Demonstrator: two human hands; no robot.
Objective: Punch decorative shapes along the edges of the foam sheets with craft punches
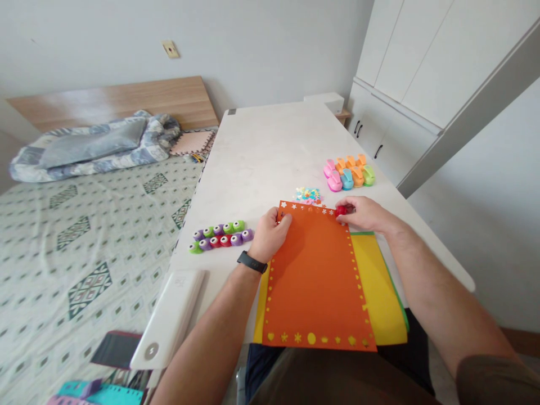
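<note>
An orange sheet of paper (316, 275), with small cut-out shapes along its edges, lies over yellow paper (375, 275). My left hand (270, 235), wearing a dark wristband, grips the sheet near its far left corner, thumb on top. At the far right corner, my right hand (360, 212) has its fingers closed around a small red craft punch (341, 211), which sits against the sheet's edge. The fingers partly cover the punch. Just beyond the far edge is a pile of colourful paper cut-outs (307, 194).
Two rows of small green, purple and red craft punches (221, 236) stand on the left of the white table (261, 152). Larger pink, orange, blue and green punches (348, 173) are at the right. A white box-like device (171, 315) lies at the left edge, beside a bed (84, 236).
</note>
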